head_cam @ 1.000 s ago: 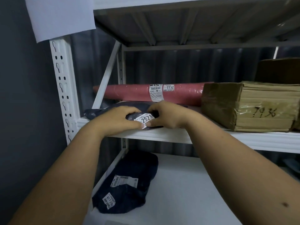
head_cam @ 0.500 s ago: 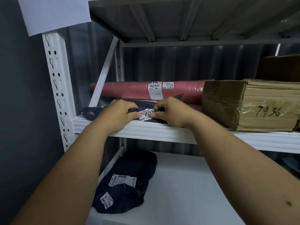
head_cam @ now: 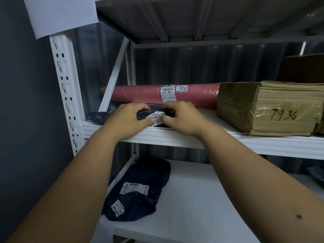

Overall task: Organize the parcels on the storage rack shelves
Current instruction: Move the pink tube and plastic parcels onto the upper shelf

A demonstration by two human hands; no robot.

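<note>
A flat dark parcel (head_cam: 100, 116) with a white label lies at the front left of the middle shelf (head_cam: 245, 142) of the white rack. My left hand (head_cam: 128, 120) grips its left part, fingers curled over the top and thumb on the label. My right hand (head_cam: 182, 117) grips it from the right, thumb also at the label. Most of the parcel is hidden under my hands. Behind it lies a long pink roll (head_cam: 140, 94) labelled 5732. A taped cardboard box (head_cam: 273, 107) marked 7936 sits to the right.
On the lower shelf (head_cam: 201, 207) lies another dark bagged parcel (head_cam: 140, 188) with two labels. A brown box (head_cam: 303, 67) stands at the back right. The rack's perforated post (head_cam: 64, 85) is at left, with a white paper sheet (head_cam: 61, 13) above it.
Both hands have stayed on the dark parcel and pressed closer over its label, which now shows less. The view has shifted slightly.
</note>
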